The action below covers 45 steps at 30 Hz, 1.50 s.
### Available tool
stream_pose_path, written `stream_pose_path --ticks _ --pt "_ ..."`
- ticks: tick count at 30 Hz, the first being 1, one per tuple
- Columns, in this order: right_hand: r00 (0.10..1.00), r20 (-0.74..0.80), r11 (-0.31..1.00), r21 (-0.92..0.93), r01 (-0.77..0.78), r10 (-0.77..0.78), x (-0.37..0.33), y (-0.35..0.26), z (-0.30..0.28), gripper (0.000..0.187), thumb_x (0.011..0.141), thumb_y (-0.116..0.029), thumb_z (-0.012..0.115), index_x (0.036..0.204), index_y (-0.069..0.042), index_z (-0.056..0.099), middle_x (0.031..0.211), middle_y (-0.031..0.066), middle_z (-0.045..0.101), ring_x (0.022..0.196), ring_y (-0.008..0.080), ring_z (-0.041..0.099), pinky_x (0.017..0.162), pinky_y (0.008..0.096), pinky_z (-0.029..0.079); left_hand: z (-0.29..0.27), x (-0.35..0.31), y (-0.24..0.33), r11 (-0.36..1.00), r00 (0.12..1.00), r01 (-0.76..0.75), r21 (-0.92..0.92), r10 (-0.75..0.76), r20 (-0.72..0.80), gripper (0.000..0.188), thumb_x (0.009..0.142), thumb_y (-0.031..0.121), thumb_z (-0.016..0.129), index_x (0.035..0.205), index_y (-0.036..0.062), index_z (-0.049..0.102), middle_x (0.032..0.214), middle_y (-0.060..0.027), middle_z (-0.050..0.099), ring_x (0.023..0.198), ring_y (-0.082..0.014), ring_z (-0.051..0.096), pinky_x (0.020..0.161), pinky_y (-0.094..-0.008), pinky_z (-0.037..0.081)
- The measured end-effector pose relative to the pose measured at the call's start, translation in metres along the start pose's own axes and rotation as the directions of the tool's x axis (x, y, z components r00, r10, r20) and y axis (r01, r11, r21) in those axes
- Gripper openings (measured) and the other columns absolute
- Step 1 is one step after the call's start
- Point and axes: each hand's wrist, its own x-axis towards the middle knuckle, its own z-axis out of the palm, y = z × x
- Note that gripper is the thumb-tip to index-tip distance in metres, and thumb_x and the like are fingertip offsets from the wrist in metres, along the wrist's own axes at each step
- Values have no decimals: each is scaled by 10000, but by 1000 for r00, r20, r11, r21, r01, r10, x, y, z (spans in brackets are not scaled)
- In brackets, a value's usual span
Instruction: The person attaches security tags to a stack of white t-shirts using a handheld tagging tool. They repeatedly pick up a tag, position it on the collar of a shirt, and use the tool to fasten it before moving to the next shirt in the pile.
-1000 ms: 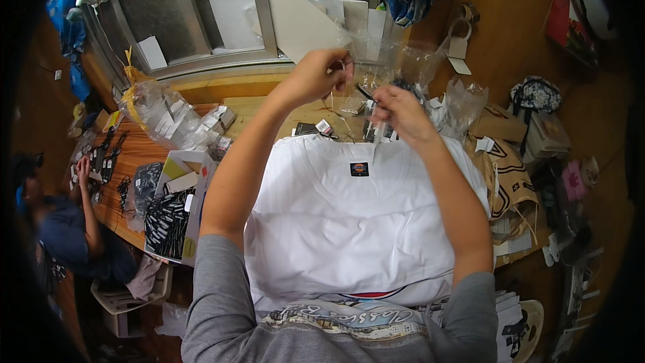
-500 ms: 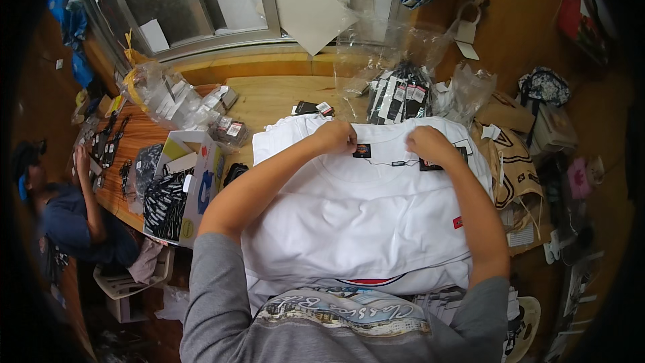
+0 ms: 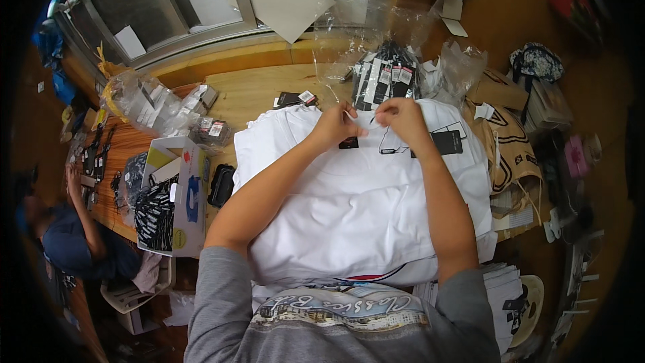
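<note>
A white T-shirt (image 3: 336,208) lies spread on top of a stack of white garments before me. At its neckline my left hand (image 3: 338,125) is closed, fingers curled on the collar cloth beside a dark neck label (image 3: 349,142). My right hand (image 3: 403,119) pinches a thin black cord (image 3: 383,136) just above the collar, its tip close to the left fingers. This cord has a small black plastic seal (image 3: 388,151) and runs toward a black hang tag (image 3: 446,142) lying on the shirt under my right wrist. The fingertips partly hide the cord's end.
Behind the shirt sits a clear bag of black-and-white tags (image 3: 386,79). On the left are a box of black corded tags (image 3: 190,202), a black case (image 3: 222,185) and a bag of small boxes (image 3: 144,97). A co-worker (image 3: 80,228) sits far left; a tan bag (image 3: 507,141) lies right.
My hands have come together at the collar from opposite sides of the neckline. The right hand now raises the cord, and the hang tag shows more fully. The view has shifted slightly.
</note>
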Motion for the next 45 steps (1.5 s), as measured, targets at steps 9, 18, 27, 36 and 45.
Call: stream_pose_path --ticks 9,18,27,36,45 --pt "980 -60 928 335 -161 191 -3 -4 -51 107 716 -36 569 799 31 556 668 52 565 576 103 539 556 197 447 -4 -12 -11 655 942 -329 680 276 189 184 562 97 637 716 22 570 740 -100 534 750 -268 516 690 -329 436" --pt "987 114 966 218 -135 113 -3 11 6 104 692 -57 593 750 29 581 615 55 572 545 95 533 508 203 430 -27 -4 -17 980 993 44 196 -65 103 115 576 -13 659 604 17 551 607 -49 563 576 -122 510 543 -238 405" --pt "990 47 986 -105 -130 135 -9 14 35 90 646 -114 624 696 -39 619 627 53 596 591 127 562 572 240 442 -28 -3 -23 994 993 25 109 -37 110 147 567 13 691 597 10 547 584 -32 550 553 -85 483 519 -221 393" --pt "937 155 935 126 -332 312 -18 10 52 111 697 -124 599 713 -14 605 570 49 562 410 95 486 384 217 382 -25 -3 -25 995 997 9 95 -16 71 122 566 27 676 606 23 561 573 -48 568 523 -107 514 492 -232 395" --pt "703 628 631 406 -661 333 -20 19 48 113 799 -143 504 764 -35 511 519 14 464 392 79 397 382 207 329 -27 -6 -14 1000 987 -27 -1 27 161 72 636 14 638 663 10 571 606 -38 570 573 -74 509 514 -215 400"
